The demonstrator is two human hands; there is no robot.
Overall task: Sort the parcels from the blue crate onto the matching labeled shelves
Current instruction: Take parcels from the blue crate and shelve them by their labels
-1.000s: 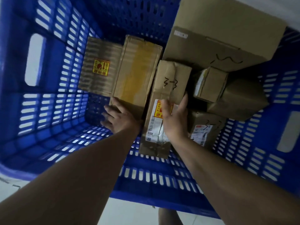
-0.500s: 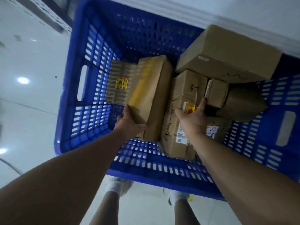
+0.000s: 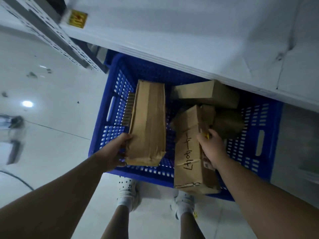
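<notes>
Head view, looking steeply down between two bare forearms into the blue crate (image 3: 99, 135), set on a pale floor (image 3: 51, 104) and partly under the front edge of a white shelf (image 3: 189, 40). Gripped in the left hand (image 3: 114, 152), fingers curled round its near left corner: a long brown parcel (image 3: 148, 121), lying lengthwise over the left half of the crate, near end close to the front wall. Held by the right hand (image 3: 213, 149), fingers wrapped over its right edge: a second parcel (image 3: 187, 152) with handwriting on top, tilted, near end reaching past the front rim of the crate. Deeper in the crate, behind the right hand: a wide carton (image 3: 207, 94) at the back, then a small box (image 3: 208, 114) and a dark box (image 3: 228, 124) just beside each other. Against the left wall, half hidden by the long parcel: a ribbed cardboard piece (image 3: 128, 109). At upper left, by the shelf: a yellow label (image 3: 77, 18), too blurred to read. Below the crate: two white shoes (image 3: 127, 192).
</notes>
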